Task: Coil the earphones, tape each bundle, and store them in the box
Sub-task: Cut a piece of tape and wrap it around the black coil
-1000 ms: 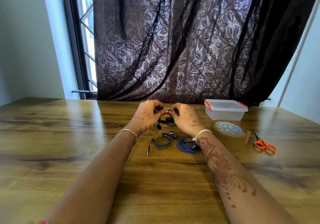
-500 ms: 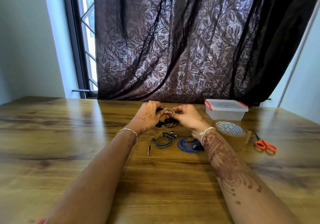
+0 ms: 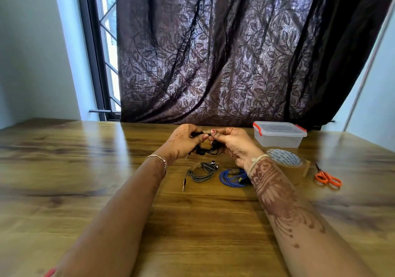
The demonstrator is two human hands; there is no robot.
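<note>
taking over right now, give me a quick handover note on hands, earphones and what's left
Left hand and right hand: both grip the coiled black earphones above the table, pinching a tape strip at the top.
Grey bundle and blue bundle: coiled, on the table near the hands, each seemingly taped.
Box: far right, lid on; tape roll and scissors nearer, beside it.
Done: two bundles. Left: finish taping the black one, open the box, store all three.
</note>
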